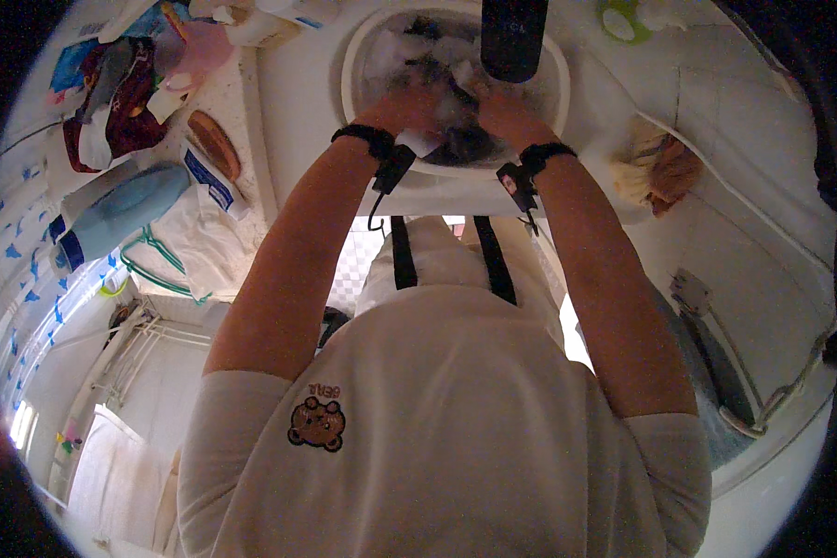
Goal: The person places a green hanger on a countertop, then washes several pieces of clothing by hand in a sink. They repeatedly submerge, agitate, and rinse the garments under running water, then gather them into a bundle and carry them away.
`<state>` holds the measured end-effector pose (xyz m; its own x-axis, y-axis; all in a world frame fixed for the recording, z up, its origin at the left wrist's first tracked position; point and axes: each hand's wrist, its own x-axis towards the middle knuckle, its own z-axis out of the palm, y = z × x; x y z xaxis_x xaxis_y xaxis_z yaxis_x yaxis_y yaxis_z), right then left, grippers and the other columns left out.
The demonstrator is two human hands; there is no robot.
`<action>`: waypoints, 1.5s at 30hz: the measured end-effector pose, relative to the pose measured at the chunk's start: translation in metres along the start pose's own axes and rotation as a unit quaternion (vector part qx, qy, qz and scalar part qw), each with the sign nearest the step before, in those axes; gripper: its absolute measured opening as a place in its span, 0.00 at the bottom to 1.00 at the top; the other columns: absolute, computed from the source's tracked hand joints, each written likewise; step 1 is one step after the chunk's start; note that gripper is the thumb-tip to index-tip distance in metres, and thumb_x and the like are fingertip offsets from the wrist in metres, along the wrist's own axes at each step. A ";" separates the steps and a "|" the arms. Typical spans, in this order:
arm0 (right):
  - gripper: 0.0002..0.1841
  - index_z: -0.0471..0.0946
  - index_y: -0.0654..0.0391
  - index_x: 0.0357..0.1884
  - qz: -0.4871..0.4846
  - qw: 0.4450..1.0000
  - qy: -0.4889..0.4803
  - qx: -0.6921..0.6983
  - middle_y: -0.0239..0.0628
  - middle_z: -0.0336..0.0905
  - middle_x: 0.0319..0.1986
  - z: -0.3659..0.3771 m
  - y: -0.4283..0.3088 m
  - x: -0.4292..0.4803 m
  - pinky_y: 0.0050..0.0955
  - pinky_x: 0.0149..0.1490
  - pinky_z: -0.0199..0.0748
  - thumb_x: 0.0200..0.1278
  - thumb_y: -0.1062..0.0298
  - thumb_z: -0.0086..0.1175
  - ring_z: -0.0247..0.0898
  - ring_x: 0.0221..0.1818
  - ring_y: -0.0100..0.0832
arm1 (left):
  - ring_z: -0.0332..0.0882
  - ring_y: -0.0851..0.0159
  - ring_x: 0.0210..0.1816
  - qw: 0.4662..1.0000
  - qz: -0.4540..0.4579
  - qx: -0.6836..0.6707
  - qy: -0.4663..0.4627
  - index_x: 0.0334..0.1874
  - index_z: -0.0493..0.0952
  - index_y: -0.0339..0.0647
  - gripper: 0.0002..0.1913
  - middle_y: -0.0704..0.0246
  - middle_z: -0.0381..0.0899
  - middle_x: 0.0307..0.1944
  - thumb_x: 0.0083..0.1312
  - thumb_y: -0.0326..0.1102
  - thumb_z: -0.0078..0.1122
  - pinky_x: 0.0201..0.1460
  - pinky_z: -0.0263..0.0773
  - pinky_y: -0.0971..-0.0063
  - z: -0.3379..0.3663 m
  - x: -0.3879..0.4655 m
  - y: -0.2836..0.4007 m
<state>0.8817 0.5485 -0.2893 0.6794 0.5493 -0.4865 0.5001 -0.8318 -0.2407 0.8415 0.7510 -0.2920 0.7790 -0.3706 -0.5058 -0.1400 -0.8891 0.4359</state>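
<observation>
A round pale basin (pixel 349 94) stands before me. It holds dark and light cloths (pixel 471 143) that look wet, blurred by haze or suds. My left hand (pixel 411 108) is down among them on the basin's left side. On the right side my right hand (pixel 506 108) reaches in, partly below a black rounded object (pixel 515 42) that juts from the top edge of the view. The fingers of both hands are blurred or hidden, so their grip is unclear. Each wrist wears a black strap with a small black device, the left device (pixel 394 169) and the right device (pixel 516 185).
On the left ledge (pixel 251 125) lie a brown oblong object (pixel 213 145), a blue-and-white package (pixel 213 180), a white cloth (pixel 213 240), green hangers (pixel 157 268) and maroon fabric (pixel 136 97). At right are a brown-and-cream bundle (pixel 659 167), a pale hose or cord (pixel 739 199) and a green object (pixel 624 21).
</observation>
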 end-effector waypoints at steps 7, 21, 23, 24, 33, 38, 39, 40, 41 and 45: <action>0.26 0.68 0.47 0.65 -0.045 0.998 -0.004 0.040 0.54 0.72 0.56 -0.002 -0.004 0.013 0.55 0.58 0.70 0.65 0.54 0.46 0.68 0.57 0.61 | 0.47 0.38 0.73 0.994 0.000 0.009 0.109 0.70 0.61 0.49 0.39 0.45 0.55 0.71 0.56 0.49 0.63 0.73 0.49 0.43 0.028 0.017 -0.012; 0.28 0.73 0.57 0.57 -0.081 0.918 0.248 0.299 0.54 0.77 0.50 -0.069 -0.031 -0.082 0.45 0.60 0.69 0.48 0.84 0.52 0.71 0.55 0.55 | 0.63 0.55 0.67 0.915 0.121 -0.330 0.198 0.73 0.56 0.41 0.49 0.55 0.64 0.66 0.48 0.34 0.77 0.71 0.60 0.64 -0.062 -0.074 0.052; 0.30 0.70 0.57 0.60 -0.055 0.895 0.288 0.335 0.55 0.76 0.51 -0.089 -0.059 -0.092 0.45 0.59 0.69 0.50 0.83 0.52 0.71 0.56 0.55 | 0.73 0.55 0.60 0.876 0.194 -0.402 0.184 0.71 0.58 0.40 0.46 0.55 0.72 0.59 0.49 0.28 0.75 0.66 0.68 0.65 -0.073 -0.087 0.057; 0.31 0.66 0.59 0.62 -0.046 0.893 0.260 0.365 0.56 0.75 0.52 -0.098 -0.070 -0.099 0.45 0.61 0.69 0.51 0.81 0.54 0.70 0.56 0.55 | 0.75 0.62 0.55 0.869 0.132 -0.434 0.199 0.66 0.64 0.37 0.34 0.60 0.77 0.52 0.55 0.22 0.67 0.58 0.75 0.67 -0.076 -0.097 0.059; 0.30 0.64 0.66 0.63 0.042 0.917 0.194 0.345 0.56 0.66 0.61 -0.168 -0.019 -0.105 0.44 0.65 0.63 0.56 0.74 0.53 0.64 0.63 0.50 | 0.79 0.52 0.48 0.724 0.142 -0.588 0.332 0.58 0.65 0.28 0.18 0.53 0.75 0.50 0.65 0.14 0.40 0.51 0.82 0.54 -0.123 -0.140 0.052; 0.28 0.69 0.58 0.62 -0.084 0.876 0.469 -0.076 0.52 0.67 0.62 -0.151 0.035 -0.015 0.45 0.65 0.63 0.56 0.81 0.47 0.64 0.62 0.50 | 0.79 0.52 0.48 0.644 0.191 -0.661 0.335 0.57 0.66 0.27 0.17 0.52 0.76 0.49 0.65 0.15 0.40 0.51 0.82 0.54 -0.170 -0.167 0.068; 0.28 0.69 0.58 0.62 -0.097 0.865 0.470 -0.146 0.52 0.68 0.61 -0.143 0.043 -0.004 0.46 0.65 0.62 0.56 0.81 0.46 0.64 0.62 0.51 | 0.79 0.52 0.47 0.660 0.179 -0.642 0.346 0.56 0.67 0.27 0.17 0.53 0.76 0.48 0.65 0.15 0.41 0.51 0.82 0.55 -0.180 -0.173 0.073; 0.29 0.68 0.58 0.63 -0.091 0.887 0.439 -0.109 0.52 0.67 0.62 -0.132 0.049 0.003 0.47 0.66 0.61 0.55 0.81 0.46 0.63 0.62 0.52 | 0.80 0.53 0.47 0.679 0.169 -0.620 0.355 0.55 0.68 0.27 0.16 0.53 0.77 0.47 0.65 0.15 0.42 0.51 0.82 0.56 -0.189 -0.181 0.078; 0.30 0.67 0.58 0.64 -0.085 0.907 0.406 -0.072 0.52 0.66 0.62 -0.122 0.051 0.006 0.47 0.66 0.60 0.55 0.81 0.46 0.63 0.62 0.52 | 0.80 0.53 0.47 0.685 0.191 -0.603 0.361 0.54 0.69 0.26 0.16 0.53 0.78 0.47 0.65 0.16 0.43 0.52 0.82 0.57 -0.197 -0.187 0.084; 0.32 0.64 0.61 0.65 -0.062 0.962 0.225 -0.139 0.52 0.64 0.64 -0.113 0.035 -0.027 0.46 0.68 0.62 0.54 0.75 0.53 0.60 0.65 0.52 | 0.82 0.57 0.45 0.753 0.160 -0.467 0.435 0.52 0.72 0.29 0.14 0.56 0.81 0.45 0.65 0.18 0.47 0.50 0.81 0.63 -0.217 -0.205 0.094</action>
<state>0.9417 0.5137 -0.1901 0.7382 0.6733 -0.0410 0.6736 -0.7391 -0.0086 0.8014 0.8016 0.0145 0.9590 0.1522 0.2389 -0.2315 -0.0646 0.9707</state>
